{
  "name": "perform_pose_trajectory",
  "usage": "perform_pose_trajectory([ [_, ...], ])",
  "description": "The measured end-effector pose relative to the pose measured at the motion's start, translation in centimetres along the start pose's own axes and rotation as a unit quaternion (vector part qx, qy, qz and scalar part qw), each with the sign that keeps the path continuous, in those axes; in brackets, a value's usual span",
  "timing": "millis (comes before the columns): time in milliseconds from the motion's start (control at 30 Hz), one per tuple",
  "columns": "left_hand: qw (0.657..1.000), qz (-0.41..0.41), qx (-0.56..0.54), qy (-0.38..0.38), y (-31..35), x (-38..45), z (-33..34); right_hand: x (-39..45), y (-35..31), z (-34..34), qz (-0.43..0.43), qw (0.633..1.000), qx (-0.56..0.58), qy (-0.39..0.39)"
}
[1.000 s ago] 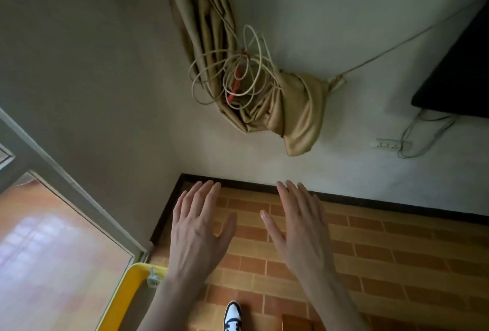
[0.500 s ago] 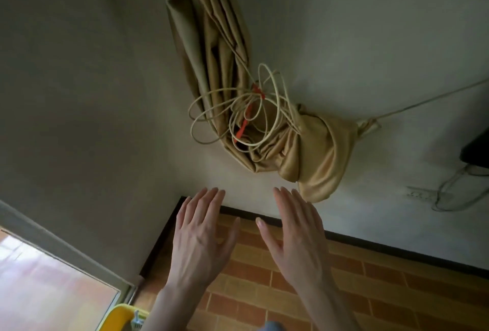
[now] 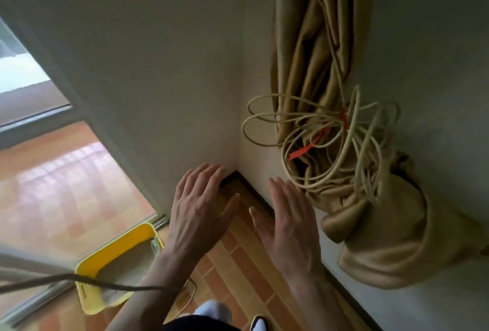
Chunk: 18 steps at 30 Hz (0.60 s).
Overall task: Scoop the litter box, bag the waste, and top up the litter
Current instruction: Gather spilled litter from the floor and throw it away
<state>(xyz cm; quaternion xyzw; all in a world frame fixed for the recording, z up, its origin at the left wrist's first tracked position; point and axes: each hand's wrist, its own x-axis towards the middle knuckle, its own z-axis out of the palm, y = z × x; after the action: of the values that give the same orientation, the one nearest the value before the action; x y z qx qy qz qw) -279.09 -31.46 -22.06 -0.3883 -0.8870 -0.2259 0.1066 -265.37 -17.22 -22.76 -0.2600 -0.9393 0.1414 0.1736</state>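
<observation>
1. Head view, far left: a glass sliding door (image 3: pixel 53 185) meets the brick-patterned floor (image 3: pixel 246 264)
2. A yellow plastic litter box (image 3: pixel 92 296) holding pale litter sits at the floor's left edge, against the door track
3. Left hand (image 3: pixel 201 206), fingers straight and spread, holds nothing
4. Right hand (image 3: pixel 288 222), likewise flat and empty, hovers near the floor's corner
5. A knotted tan curtain (image 3: pixel 370 224) with a coiled cream cable (image 3: pixel 330 145) hangs right

Your view has swung left: the yellow plastic litter box (image 3: pixel 116 251) now shows more fully at lower left, the bundled tan curtain (image 3: pixel 370 198) shifted right.
</observation>
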Motion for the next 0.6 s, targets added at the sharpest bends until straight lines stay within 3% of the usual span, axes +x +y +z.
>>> perform_pose_trajectory([
  [267, 0.982, -0.161, 0.066, 0.07, -0.3, -3.0, -1.5, 5.0, -1.3, 1.9, -0.166, 0.983, 0.049, -0.062],
  [600, 0.912, -0.348, 0.128, 0.175, -5.0, -11.8, -7.3, 5.4, -14.5, 6.1, -0.346, 0.922, 0.149, -0.09],
])
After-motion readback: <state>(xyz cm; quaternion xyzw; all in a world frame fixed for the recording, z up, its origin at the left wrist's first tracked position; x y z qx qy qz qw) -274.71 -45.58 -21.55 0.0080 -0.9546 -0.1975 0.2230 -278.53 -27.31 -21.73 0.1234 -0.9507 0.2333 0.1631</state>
